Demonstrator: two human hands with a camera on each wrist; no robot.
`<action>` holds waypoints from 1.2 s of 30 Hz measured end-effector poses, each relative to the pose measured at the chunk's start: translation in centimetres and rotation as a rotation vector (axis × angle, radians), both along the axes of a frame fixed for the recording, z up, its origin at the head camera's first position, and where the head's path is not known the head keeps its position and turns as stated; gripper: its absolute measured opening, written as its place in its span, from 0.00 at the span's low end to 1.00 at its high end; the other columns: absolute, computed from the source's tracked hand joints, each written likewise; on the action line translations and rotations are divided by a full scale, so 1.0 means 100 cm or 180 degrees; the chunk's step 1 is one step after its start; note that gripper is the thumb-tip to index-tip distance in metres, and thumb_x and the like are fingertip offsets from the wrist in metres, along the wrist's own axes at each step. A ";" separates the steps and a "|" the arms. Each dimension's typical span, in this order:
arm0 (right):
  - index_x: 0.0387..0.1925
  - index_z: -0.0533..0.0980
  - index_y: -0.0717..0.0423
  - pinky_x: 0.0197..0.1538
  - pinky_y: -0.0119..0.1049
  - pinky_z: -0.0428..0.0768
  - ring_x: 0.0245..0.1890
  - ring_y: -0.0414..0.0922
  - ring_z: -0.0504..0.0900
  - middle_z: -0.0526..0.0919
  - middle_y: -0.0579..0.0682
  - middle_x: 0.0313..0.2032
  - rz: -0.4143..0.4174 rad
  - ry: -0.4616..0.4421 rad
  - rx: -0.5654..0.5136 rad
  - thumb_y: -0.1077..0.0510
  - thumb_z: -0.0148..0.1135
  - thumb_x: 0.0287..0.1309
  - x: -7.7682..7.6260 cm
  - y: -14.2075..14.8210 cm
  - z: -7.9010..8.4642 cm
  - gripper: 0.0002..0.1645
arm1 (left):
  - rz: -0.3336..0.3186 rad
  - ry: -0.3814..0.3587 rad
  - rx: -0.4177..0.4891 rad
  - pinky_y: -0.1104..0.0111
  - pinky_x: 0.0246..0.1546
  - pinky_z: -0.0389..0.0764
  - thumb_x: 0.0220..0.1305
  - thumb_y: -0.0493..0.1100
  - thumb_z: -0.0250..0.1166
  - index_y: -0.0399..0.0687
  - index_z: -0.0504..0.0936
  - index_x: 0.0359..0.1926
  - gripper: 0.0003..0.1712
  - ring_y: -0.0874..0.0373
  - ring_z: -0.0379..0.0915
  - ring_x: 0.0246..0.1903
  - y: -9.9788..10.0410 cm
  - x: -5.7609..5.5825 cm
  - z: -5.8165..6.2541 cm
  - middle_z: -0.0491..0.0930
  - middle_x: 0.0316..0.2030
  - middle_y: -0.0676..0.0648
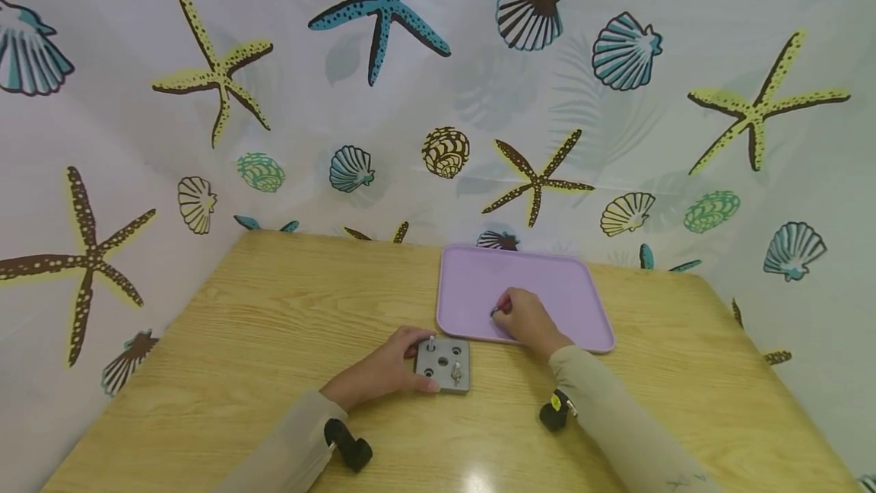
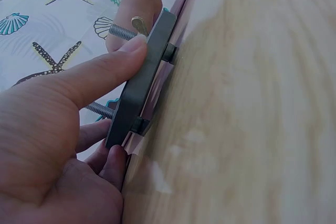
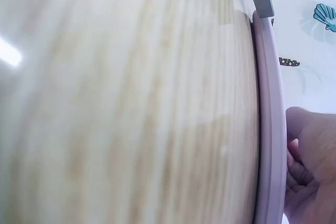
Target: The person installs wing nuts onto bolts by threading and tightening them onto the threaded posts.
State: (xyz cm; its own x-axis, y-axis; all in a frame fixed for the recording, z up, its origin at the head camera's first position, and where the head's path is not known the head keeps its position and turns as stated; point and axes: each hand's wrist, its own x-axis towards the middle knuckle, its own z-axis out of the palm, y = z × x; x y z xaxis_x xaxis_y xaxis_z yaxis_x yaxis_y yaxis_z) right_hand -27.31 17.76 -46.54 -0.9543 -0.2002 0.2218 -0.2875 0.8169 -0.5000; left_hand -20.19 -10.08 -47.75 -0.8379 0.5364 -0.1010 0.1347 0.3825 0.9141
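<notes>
My left hand [image 1: 382, 371] grips a square grey metal plate [image 1: 445, 385] by its left side, thumb on the near edge. Two threaded bolts stand up from the plate: a bare bolt [image 1: 432, 342] at the far left corner, and one at the near right with a wing nut [image 1: 456, 375] on it. Bolt heads [image 2: 169, 52] stick out below the plate in the left wrist view. Over the purple tray [image 1: 472, 272], my right hand [image 1: 528, 323] pinches a small dark metal piece [image 1: 494, 311], too small to tell its kind. In the right wrist view the tray's rim hides the fingertips.
The tray lies at the back of the wooden table [image 1: 287, 303], just beyond the plate. A white curtain [image 1: 404, 112] printed with starfish and shells hangs behind the table and along both sides. Black wrist cameras are strapped over both sleeves.
</notes>
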 end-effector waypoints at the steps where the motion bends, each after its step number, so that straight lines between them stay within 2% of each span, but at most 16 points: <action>1: 0.26 0.75 0.59 0.35 0.37 0.76 0.27 0.42 0.74 0.76 0.47 0.24 0.0049 0.0032 -0.0065 0.65 0.64 0.46 0.001 0.001 0.000 0.05 | 0.0008 -0.0008 -0.0004 0.62 0.59 0.64 0.42 0.57 0.75 0.53 0.60 0.67 0.52 0.54 0.59 0.59 0.000 0.000 0.000 0.59 0.58 0.51; 5: 0.29 0.77 0.59 0.35 0.35 0.77 0.28 0.40 0.76 0.79 0.46 0.25 0.0235 0.0085 -0.0249 0.65 0.63 0.50 0.004 0.007 0.000 0.03 | 0.0007 -0.0027 -0.0026 0.61 0.61 0.62 0.42 0.58 0.75 0.55 0.60 0.67 0.52 0.51 0.58 0.61 0.000 -0.001 -0.002 0.58 0.60 0.50; 10: 0.33 0.80 0.58 0.37 0.35 0.78 0.30 0.38 0.77 0.81 0.45 0.29 0.0403 0.0139 -0.0271 0.63 0.64 0.54 0.007 0.012 0.002 0.04 | 0.0026 -0.0028 -0.0060 0.59 0.61 0.62 0.40 0.60 0.75 0.56 0.61 0.67 0.53 0.49 0.56 0.62 0.000 -0.001 0.000 0.57 0.61 0.49; 15: 0.35 0.81 0.57 0.39 0.36 0.78 0.32 0.38 0.77 0.82 0.44 0.31 0.0449 0.0125 -0.0245 0.63 0.63 0.55 0.013 0.011 0.006 0.05 | 0.0058 -0.0038 -0.0084 0.60 0.61 0.62 0.40 0.59 0.75 0.56 0.61 0.67 0.53 0.50 0.56 0.62 0.001 0.000 0.002 0.57 0.61 0.49; 19: 0.36 0.81 0.56 0.40 0.36 0.78 0.33 0.39 0.78 0.82 0.44 0.32 0.0415 0.0034 -0.0415 0.62 0.63 0.57 0.020 0.008 0.009 0.05 | 0.0053 -0.0032 -0.0101 0.60 0.62 0.61 0.40 0.59 0.75 0.55 0.61 0.67 0.53 0.50 0.56 0.62 0.001 0.000 0.002 0.57 0.61 0.49; 21: 0.37 0.81 0.57 0.40 0.36 0.78 0.33 0.40 0.79 0.83 0.46 0.32 0.0354 -0.0142 -0.0753 0.61 0.63 0.57 0.023 0.006 0.010 0.06 | 0.0054 -0.0024 -0.0119 0.60 0.62 0.61 0.41 0.59 0.75 0.55 0.61 0.67 0.53 0.50 0.57 0.61 0.001 0.000 0.001 0.57 0.61 0.49; 26: 0.40 0.80 0.66 0.40 0.37 0.81 0.34 0.43 0.81 0.84 0.55 0.34 0.0171 -0.0766 -0.2059 0.60 0.64 0.56 0.030 0.000 0.015 0.13 | 0.0054 -0.0040 -0.0106 0.60 0.61 0.62 0.41 0.59 0.75 0.55 0.61 0.67 0.53 0.51 0.57 0.61 0.001 0.000 0.001 0.58 0.61 0.50; 28: 0.42 0.78 0.69 0.41 0.37 0.81 0.34 0.43 0.81 0.84 0.56 0.35 0.0155 -0.0953 -0.2470 0.60 0.64 0.56 0.032 -0.003 0.017 0.16 | 0.0056 -0.0044 -0.0094 0.60 0.61 0.62 0.41 0.59 0.75 0.55 0.61 0.67 0.53 0.51 0.57 0.61 0.001 0.001 0.002 0.58 0.61 0.50; 32: 0.42 0.76 0.71 0.41 0.35 0.81 0.32 0.41 0.81 0.84 0.52 0.33 0.0185 -0.1246 -0.3068 0.61 0.64 0.56 0.037 -0.009 0.020 0.17 | 0.0058 -0.0022 -0.0104 0.60 0.61 0.62 0.41 0.60 0.75 0.55 0.61 0.67 0.53 0.51 0.58 0.60 0.001 0.001 0.002 0.58 0.61 0.50; 36: 0.40 0.77 0.66 0.42 0.33 0.80 0.32 0.40 0.81 0.83 0.49 0.33 0.0289 -0.1537 -0.3505 0.64 0.63 0.56 0.044 -0.017 0.025 0.11 | 0.0062 0.0007 -0.0113 0.59 0.61 0.63 0.40 0.60 0.75 0.55 0.62 0.66 0.52 0.51 0.58 0.60 0.001 0.000 0.001 0.59 0.60 0.50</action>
State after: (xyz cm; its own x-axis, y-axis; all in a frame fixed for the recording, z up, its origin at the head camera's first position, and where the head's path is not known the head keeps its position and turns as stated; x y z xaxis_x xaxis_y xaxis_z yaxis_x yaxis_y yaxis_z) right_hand -22.92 16.08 -43.99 -0.9782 -0.1987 -0.0601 0.0868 -0.1287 -0.9879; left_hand -20.14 -9.93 -47.61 -0.8484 0.5162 -0.1176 0.1290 0.4171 0.8996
